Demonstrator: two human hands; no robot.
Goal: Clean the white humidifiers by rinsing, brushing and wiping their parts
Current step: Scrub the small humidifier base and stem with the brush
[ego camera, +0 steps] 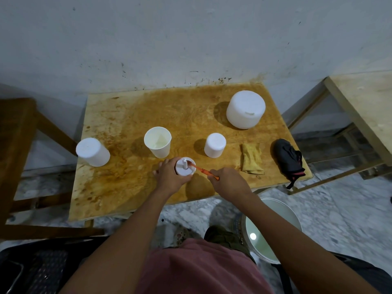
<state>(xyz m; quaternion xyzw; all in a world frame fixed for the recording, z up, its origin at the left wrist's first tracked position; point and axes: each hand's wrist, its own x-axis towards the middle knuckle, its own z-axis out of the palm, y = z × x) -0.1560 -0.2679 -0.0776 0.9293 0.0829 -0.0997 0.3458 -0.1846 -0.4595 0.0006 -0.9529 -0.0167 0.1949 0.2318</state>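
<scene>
Honestly can't read a thing in this one. No text, label, brand mark or number comes out legible: not on the big white tank (245,109) upper right, the open white cup (158,143) left of centre, the round white cap (185,167) mid-frame, or the orange brush (202,169). Everything looks plain or too blurry to tell.
</scene>
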